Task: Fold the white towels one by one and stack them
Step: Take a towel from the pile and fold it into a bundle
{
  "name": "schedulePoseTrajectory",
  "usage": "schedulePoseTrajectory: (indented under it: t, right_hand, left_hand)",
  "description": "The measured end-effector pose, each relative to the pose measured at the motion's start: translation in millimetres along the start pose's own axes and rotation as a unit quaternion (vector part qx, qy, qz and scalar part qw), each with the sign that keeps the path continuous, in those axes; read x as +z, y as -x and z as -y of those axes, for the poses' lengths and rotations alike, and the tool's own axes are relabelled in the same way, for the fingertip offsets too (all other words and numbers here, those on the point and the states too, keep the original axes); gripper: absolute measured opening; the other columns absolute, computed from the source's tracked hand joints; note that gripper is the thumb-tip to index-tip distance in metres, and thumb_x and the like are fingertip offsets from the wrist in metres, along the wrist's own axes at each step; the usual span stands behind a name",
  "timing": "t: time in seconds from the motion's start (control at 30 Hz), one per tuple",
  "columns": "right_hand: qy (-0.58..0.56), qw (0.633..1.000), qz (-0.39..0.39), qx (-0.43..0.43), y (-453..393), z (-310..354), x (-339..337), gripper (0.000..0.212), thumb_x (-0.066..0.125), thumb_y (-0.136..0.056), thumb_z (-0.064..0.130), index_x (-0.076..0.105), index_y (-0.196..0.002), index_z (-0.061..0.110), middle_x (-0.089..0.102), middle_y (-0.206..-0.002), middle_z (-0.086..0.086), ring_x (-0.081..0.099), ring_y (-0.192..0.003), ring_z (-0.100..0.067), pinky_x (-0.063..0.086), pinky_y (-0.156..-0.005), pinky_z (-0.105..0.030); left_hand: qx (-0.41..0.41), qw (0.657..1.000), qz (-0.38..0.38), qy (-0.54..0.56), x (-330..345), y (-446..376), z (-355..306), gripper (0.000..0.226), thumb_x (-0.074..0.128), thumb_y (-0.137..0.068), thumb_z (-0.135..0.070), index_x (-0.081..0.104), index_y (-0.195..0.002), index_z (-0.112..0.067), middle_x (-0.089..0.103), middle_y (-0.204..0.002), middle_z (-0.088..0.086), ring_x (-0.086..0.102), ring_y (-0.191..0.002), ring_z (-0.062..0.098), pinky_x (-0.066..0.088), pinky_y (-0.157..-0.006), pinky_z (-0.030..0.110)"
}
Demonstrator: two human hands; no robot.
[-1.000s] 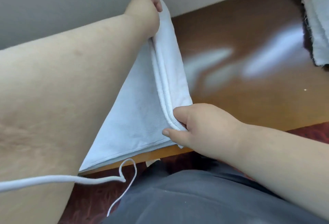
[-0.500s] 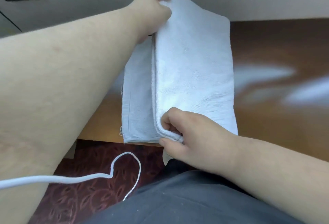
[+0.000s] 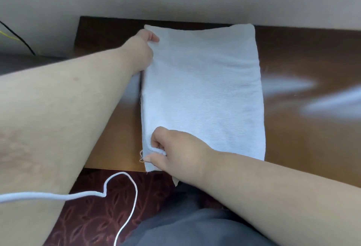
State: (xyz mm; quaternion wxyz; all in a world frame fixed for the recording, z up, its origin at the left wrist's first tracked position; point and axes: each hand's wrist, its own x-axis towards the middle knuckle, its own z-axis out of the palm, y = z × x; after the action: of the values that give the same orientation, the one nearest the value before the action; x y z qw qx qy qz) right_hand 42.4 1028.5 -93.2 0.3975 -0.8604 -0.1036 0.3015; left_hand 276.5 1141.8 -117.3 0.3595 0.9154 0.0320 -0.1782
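Both hands pinch the towel: left hand far corner, right hand near. Align edges, press flat on bench.

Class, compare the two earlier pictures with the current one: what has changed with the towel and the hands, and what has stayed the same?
The white towel, lifted and draped between the hands earlier, now lies flat on the wooden table, folded over to the right. The left hand still holds its far left corner and the right hand still pinches the near left corner. The white cord stays hanging below.
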Motion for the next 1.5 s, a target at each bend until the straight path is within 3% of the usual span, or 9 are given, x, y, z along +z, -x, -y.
schedulePoseTrajectory:
  t: [0.17, 0.23, 0.37, 0.53, 1.0, 1.13, 1.23, 1.4, 1.5]
  right_hand:
    - [-0.035, 0.996, 0.083, 0.013, -10, -14, -4, 0.042, 0.059, -0.09, 0.055, 0.056, -0.127, 0.035, 0.061, -0.105, 0.019, 0.056, -0.093, -0.001, 0.048, -0.087, -0.026]
    - [-0.005, 1.0, 0.0, -0.027, -12, -22, -26, 0.035, 0.054, -0.092, 0.052, 0.063, -0.121, 0.034, 0.064, -0.104, 0.018, 0.058, -0.092, 0.001, 0.048, -0.084, -0.023]
    - [0.117, 0.959, -0.256, -0.032, -33, -73, -101, 0.032, 0.053, -0.096, 0.025, 0.064, -0.124, 0.019, 0.062, -0.128, 0.001, 0.052, -0.122, -0.016, 0.041, -0.105, -0.039]
    - [0.376, 0.921, -0.072, 0.063, -41, -152, -153, 0.064, 0.034, -0.101, 0.051, 0.016, -0.157, 0.027, 0.008, -0.166, -0.004, 0.003, -0.152, -0.025, 0.004, -0.122, -0.04]
    - [0.237, 0.939, -0.041, 0.244, 91, -127, -94, 0.087, 0.038, -0.09, 0.07, 0.003, -0.157, 0.028, 0.005, -0.164, -0.017, 0.021, -0.141, -0.037, 0.021, -0.116, -0.044]
    - [0.156, 0.964, -0.031, 0.215, 99, -119, -108, 0.074, 0.046, -0.095, 0.055, 0.01, -0.156, 0.033, 0.008, -0.164, -0.008, 0.032, -0.14, -0.033, 0.032, -0.11, -0.044]
    - [0.179, 0.963, -0.157, 0.125, 85, -130, -133, 0.057, 0.043, -0.097, 0.031, 0.03, -0.152, 0.023, 0.035, -0.155, -0.006, 0.038, -0.138, -0.026, 0.035, -0.109, -0.037]
    - [0.286, 0.946, -0.097, 0.115, 83, -168, -92, 0.065, 0.023, -0.102, 0.05, 0.001, -0.158, 0.026, -0.009, -0.166, 0.0, -0.015, -0.151, -0.018, -0.004, -0.123, -0.043]
    - [0.32, 0.932, -0.116, 0.124, 83, -195, -88, 0.075, 0.012, -0.094, 0.066, -0.006, -0.157, 0.03, -0.015, -0.165, 0.002, -0.019, -0.15, -0.017, -0.01, -0.122, -0.044]
  left_hand:
    - [0.005, 0.999, -0.029, -0.036, 20, 0, 15, 0.053, 0.04, -0.089, -0.007, 0.042, -0.136, -0.032, 0.045, -0.129, 0.012, 0.055, -0.099, 0.027, 0.046, -0.075, 0.026]
    - [0.037, 0.99, -0.098, -0.092, 29, 7, 7, 0.058, 0.046, -0.09, -0.013, 0.036, -0.145, -0.029, 0.027, -0.151, 0.013, 0.038, -0.13, 0.034, 0.036, -0.104, 0.038]
    - [0.124, 0.972, -0.119, -0.158, 64, 69, -8, 0.054, 0.049, -0.094, -0.017, 0.038, -0.146, -0.028, 0.026, -0.155, 0.009, 0.029, -0.134, 0.033, 0.027, -0.108, 0.042]
    - [0.035, 0.958, 0.02, -0.283, 126, 146, -14, 0.063, 0.037, -0.095, -0.052, 0.015, -0.152, -0.036, 0.019, -0.147, 0.004, 0.022, -0.126, 0.027, 0.026, -0.101, 0.044]
    - [0.226, 0.806, 0.186, -0.515, 134, 96, -88, 0.089, 0.038, -0.085, 0.004, -0.002, -0.154, -0.036, -0.016, -0.163, -0.001, -0.012, -0.149, 0.029, 0.001, -0.118, 0.058]
    - [0.192, 0.866, 0.097, -0.451, 153, 119, -93, 0.076, 0.037, -0.086, -0.001, 0.018, -0.152, -0.033, -0.004, -0.164, 0.009, -0.004, -0.15, 0.031, -0.001, -0.119, 0.053]
    - [0.202, 0.942, 0.013, -0.269, 175, 159, -77, 0.057, 0.039, -0.095, -0.017, 0.031, -0.151, -0.024, 0.018, -0.162, 0.009, 0.012, -0.149, 0.028, 0.006, -0.119, 0.046]
    - [0.151, 0.917, 0.042, -0.367, 186, 202, -22, 0.068, 0.011, -0.094, -0.055, 0.01, -0.156, -0.028, 0.003, -0.165, 0.004, -0.002, -0.15, 0.024, 0.001, -0.121, 0.048]
    - [0.114, 0.914, 0.006, -0.389, 163, 189, 10, 0.071, 0.011, -0.09, -0.06, 0.004, -0.155, -0.031, -0.002, -0.165, 0.003, -0.005, -0.15, 0.023, 0.0, -0.12, 0.049]
